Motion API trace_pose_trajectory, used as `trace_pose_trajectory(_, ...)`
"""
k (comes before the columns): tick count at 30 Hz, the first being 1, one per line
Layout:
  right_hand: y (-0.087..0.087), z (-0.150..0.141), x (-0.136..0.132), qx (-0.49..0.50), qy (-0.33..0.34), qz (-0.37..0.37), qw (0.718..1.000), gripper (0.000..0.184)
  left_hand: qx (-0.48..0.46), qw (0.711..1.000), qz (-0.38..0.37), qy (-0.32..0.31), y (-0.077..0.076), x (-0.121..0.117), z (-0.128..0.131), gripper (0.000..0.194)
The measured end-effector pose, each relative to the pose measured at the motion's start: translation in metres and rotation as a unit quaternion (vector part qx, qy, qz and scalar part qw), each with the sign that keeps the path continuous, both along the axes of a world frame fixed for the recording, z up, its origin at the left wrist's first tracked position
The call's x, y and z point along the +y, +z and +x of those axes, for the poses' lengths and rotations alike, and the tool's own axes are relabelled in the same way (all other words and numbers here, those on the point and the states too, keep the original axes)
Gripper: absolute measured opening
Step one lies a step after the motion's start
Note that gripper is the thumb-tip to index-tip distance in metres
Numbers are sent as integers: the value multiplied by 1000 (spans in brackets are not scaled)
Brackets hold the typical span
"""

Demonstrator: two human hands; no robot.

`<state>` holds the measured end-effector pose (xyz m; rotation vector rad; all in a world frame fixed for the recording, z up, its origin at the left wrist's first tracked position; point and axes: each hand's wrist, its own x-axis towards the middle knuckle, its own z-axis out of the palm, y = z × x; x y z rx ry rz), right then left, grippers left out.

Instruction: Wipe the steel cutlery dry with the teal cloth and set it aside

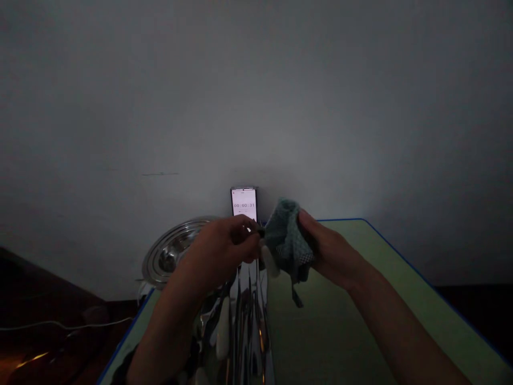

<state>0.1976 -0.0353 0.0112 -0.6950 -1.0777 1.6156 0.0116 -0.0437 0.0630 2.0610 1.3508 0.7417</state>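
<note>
My right hand (331,251) grips a crumpled grey-green cloth (286,235), which hangs in folds over the table. Close by on the left, my left hand (224,246) pinches a small shiny metal utensil (258,230) between thumb and fingers. The utensil runs into the cloth, so its far end is hidden and its exact kind does not show. Under my hands lie several pieces of metal cutlery (244,321) side by side, partly covered by my left forearm. Among them is a pale handle (223,326).
Steel bowls or plates (154,262) stand stacked at the table's left back corner. A phone (243,200) with a running timer leans against the grey wall (256,107). The green table (385,272) has a blue edge. A white cable (60,324) trails at far left.
</note>
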Motion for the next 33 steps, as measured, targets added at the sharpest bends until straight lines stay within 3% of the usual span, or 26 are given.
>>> trace_pose_trajectory(4, -5, -8, -7, -58, 134, 28, 989, 41, -38, 998, 22, 44, 0, 0, 1, 15)
trace_pose_trajectory(7, -4, -5, -9, -89, 174, 59, 979, 36, -84, 995, 6, 55, 1, 0, 2, 15)
trace_pose_trajectory(9, -2, -2, -9, -124, 162, 74, 976, 37, -133, 989, -13, 62, 2, 1, 3, 13)
trace_pose_trajectory(13, 2, 0, -6, -174, 62, 90, 979, 30, -190, 979, -30, 67, 1, 3, 4, 13)
trace_pose_trajectory(18, -2, 2, 3, -101, -26, 67, 992, 17, -167, 984, -49, 28, 0, 2, -1, 11)
trace_pose_trajectory(23, -2, 4, 7, 13, -6, 6, 1000, 18, -149, 987, -59, -4, 2, -2, -1, 11)
trace_pose_trajectory(26, 0, -4, 2, 15, 30, -25, 999, 21, -165, 984, -63, -15, 1, -2, 2, 13)
trace_pose_trajectory(29, 0, -10, -4, -6, 17, -50, 999, 27, -163, 985, -53, 5, 0, 0, 2, 13)
trace_pose_trajectory(33, 0, -6, -9, -82, 31, 31, 996, 37, -142, 989, -23, 29, 0, 1, 0, 13)
